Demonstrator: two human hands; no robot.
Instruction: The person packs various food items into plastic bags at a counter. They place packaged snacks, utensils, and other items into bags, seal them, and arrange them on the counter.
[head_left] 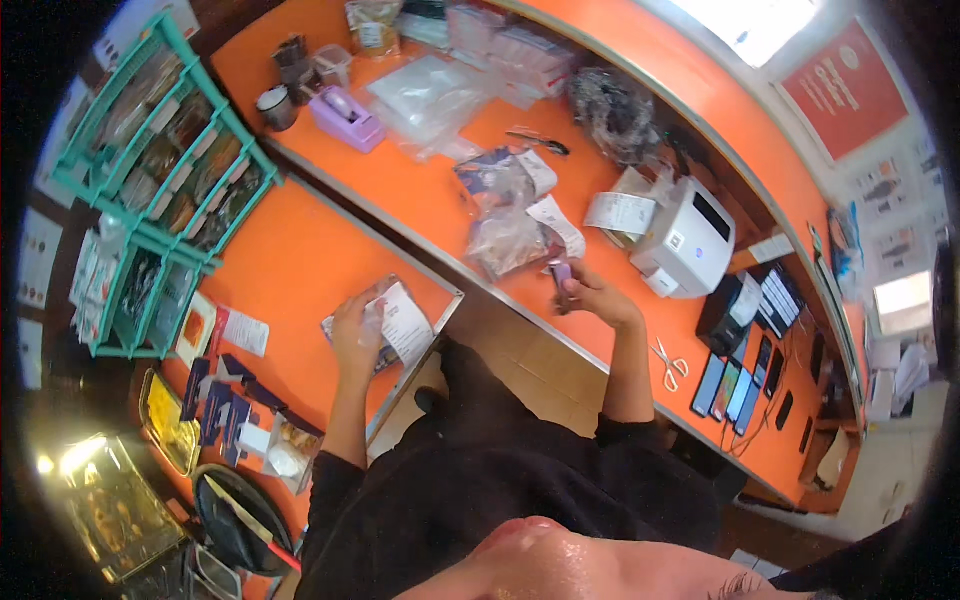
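On the left counter: 1 plastic packet near the corner, white slip on top.
Left hand: over the packet's edge; cannot tell whether its fingers pinch.
Right hand: clamped on 1 purple stapler-like tool.
Packet and slip: seemingly being readied; tool well apart.
Tool's next move: would call for a steady left hold, slip flat.

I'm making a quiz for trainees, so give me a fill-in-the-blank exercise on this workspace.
The left hand touches a packet bearing ____-coloured paper.
The right hand holds a small, ____-coloured object.
The scissors lie on a counter coloured ____.
The basket rack stands at the picture's ____ side.
Missing words: white; purple; orange; left.
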